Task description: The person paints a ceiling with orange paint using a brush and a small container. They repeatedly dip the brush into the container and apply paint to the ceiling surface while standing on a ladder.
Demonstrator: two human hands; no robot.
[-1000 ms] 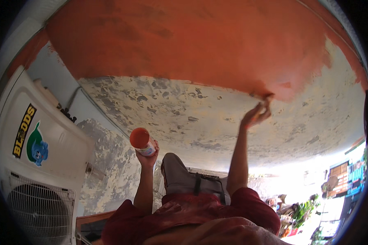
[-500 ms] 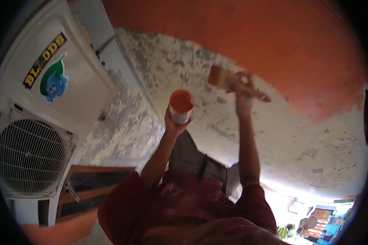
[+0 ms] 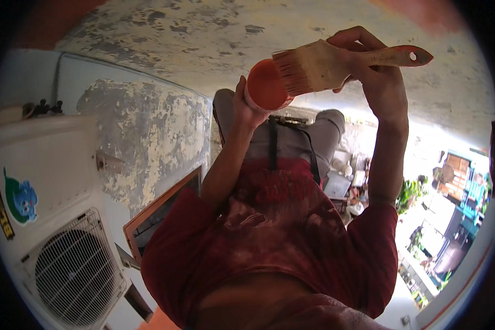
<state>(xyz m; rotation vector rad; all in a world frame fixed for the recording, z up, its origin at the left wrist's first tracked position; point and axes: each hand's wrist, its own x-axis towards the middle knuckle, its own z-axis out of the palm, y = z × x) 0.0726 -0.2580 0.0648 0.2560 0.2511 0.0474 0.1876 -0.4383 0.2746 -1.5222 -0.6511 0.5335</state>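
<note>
My left hand [image 3: 249, 110] is wrapped round a small round tub of orange paint [image 3: 266, 88], its mouth facing me. In my right hand [image 3: 371, 71] is a wide flat paintbrush [image 3: 319, 65], gripped where the handle meets the head. The bristles are stained orange and their tips lie at the tub's right rim, over the paint; whether they touch it I cannot tell. The handle, with a hole at its orange end, points right. Beyond the hands stretches a wall [image 3: 203, 41] with patchy, peeling cream and grey paint.
On the left stands a white air-conditioner outdoor unit [image 3: 49, 181] with a round fan grille [image 3: 74, 267]. Behind it is another peeling wall [image 3: 148, 126] with a brown-framed opening [image 3: 162, 209]. Bright surroundings with green plants [image 3: 412, 195] and household things lie low on the right.
My right hand has brought the brush away from the wall to the tub's mouth. The view has shifted, so the tub appears higher and the orange painted area has mostly left the picture.
</note>
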